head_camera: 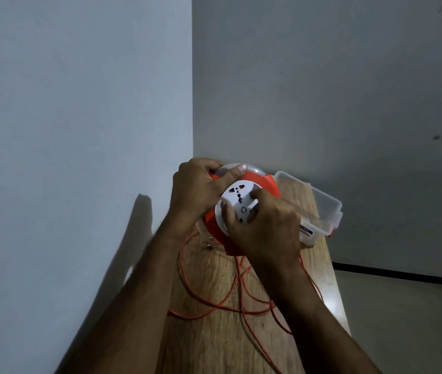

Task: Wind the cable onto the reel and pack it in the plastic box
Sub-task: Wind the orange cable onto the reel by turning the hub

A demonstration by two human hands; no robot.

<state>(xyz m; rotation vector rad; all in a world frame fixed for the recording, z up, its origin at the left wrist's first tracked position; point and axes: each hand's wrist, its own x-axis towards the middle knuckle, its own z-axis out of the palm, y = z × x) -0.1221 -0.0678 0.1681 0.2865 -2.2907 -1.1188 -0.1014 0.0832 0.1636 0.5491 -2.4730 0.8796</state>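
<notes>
An orange cable reel [264, 182] with a white round socket face [237, 201] is held tilted above the far end of a wooden table [214, 341]. My left hand [195, 190] grips the reel's upper left rim, thumb laid across the top. My right hand [263, 228] clasps the white socket hub from the lower right, fingers on its face. Loose orange cable [214, 306] lies in loops on the table below the reel and trails off toward me. A clear plastic box [319, 209], open with no lid on, stands just right of the reel.
The table is narrow and sits in a corner, with a wall close on the left and another behind. Its right edge drops to a pale floor [403, 319]. A small metal piece [209, 247] lies on the table under the reel.
</notes>
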